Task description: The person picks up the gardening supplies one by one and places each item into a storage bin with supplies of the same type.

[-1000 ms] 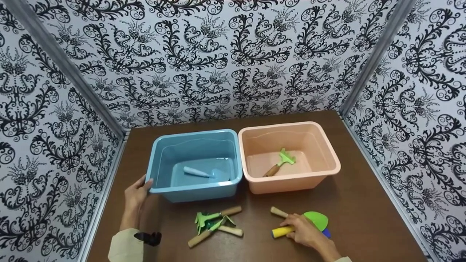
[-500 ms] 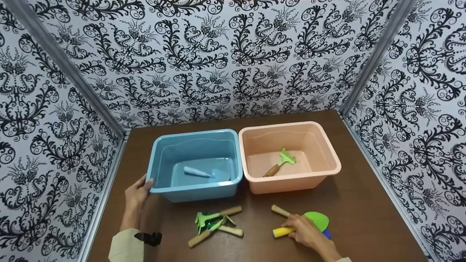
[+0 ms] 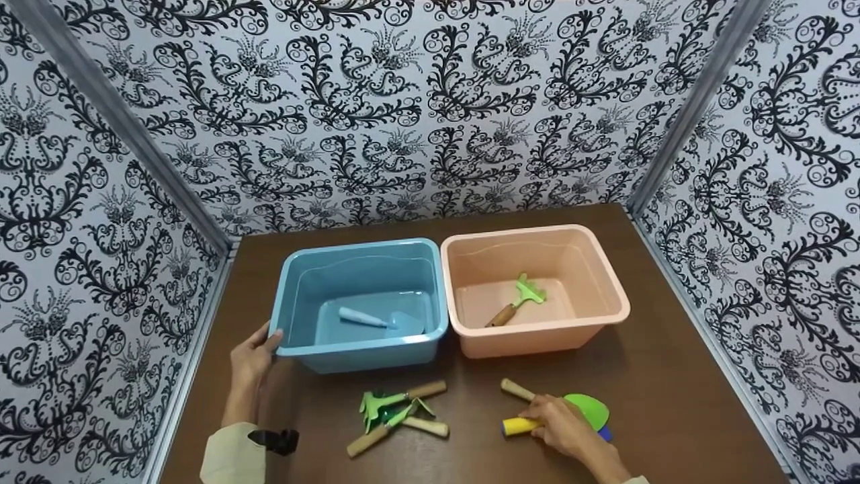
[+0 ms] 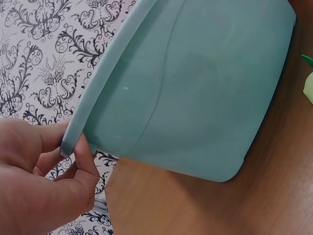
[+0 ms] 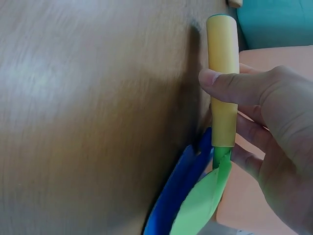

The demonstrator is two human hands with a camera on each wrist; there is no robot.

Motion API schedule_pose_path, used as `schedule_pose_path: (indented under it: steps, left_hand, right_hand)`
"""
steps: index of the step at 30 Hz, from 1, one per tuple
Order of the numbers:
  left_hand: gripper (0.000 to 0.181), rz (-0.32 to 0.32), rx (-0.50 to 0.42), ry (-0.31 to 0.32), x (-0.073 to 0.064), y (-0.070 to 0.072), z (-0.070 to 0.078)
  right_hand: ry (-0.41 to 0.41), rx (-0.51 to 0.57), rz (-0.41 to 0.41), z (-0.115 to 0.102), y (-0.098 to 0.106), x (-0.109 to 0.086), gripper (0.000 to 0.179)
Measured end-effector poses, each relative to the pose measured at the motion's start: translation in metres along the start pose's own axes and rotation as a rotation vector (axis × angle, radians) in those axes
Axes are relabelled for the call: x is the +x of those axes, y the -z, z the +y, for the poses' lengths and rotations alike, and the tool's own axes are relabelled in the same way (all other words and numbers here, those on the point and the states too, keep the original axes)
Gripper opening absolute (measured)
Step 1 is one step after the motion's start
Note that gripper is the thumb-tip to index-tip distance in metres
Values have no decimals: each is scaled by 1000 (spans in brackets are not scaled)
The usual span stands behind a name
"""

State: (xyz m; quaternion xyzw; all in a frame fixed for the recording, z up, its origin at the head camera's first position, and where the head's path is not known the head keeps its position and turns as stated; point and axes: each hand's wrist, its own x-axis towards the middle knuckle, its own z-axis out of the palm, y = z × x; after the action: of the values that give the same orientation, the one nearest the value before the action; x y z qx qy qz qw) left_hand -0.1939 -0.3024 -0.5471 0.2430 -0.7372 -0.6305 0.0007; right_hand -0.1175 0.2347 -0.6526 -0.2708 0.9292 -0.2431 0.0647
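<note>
Right hand [image 3: 561, 425]: fingers clamped on yellow handle [image 5: 223, 125] of green trowel [image 3: 589, 410], near right of table [image 3: 477, 430]. Blue tool [image 5: 177, 186] lies close against trowel; lifting could drag it. Open room between trowel and tool pile [image 3: 401, 415]. Left hand [image 3: 252, 359]: fingers pinch blue bin [image 3: 376, 359] at rim; pull could shift bin. Peach bin [image 3: 527, 343] beyond trowel: near edge could catch low blade.

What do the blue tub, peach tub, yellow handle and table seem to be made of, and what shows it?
Blue tub: probably plastic, slightly glossy; smooth moulded walls, bright rim highlight.
Peach tub: likely smooth plastic too; similar rounded rim and corners.
Yellow handle: painted wood or plastic, unclear; even colour, smooth satin surface.
Table: wood or laminate, softly shiny; brown grain, pale glare.
</note>
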Motion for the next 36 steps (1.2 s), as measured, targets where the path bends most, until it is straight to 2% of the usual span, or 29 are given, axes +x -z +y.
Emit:
schedule_pose_path:
  steps: [4, 11, 15, 21, 33, 36]
  left_hand:
    - [55, 3, 2, 0, 1, 0, 0]
    - [54, 19, 139, -11, 1, 0, 0]
    - [55, 12, 97, 9, 1, -1, 0]
    - [55, 1, 39, -4, -1, -1, 0]
    - [56, 2, 15, 4, 1, -1, -2]
    - [55, 4, 60, -5, 1, 0, -1]
  right_hand:
    - [4, -33, 14, -3, 3, 1, 27]
    - [20, -83, 54, -10, 13, 3, 27]
    - [32, -95, 97, -14, 18, 6, 26]
    - [35, -104, 140, -19, 23, 10, 27]
    - [59, -166, 230, -28, 35, 14, 33]
    - [93, -181, 263, -30, 36, 15, 34]
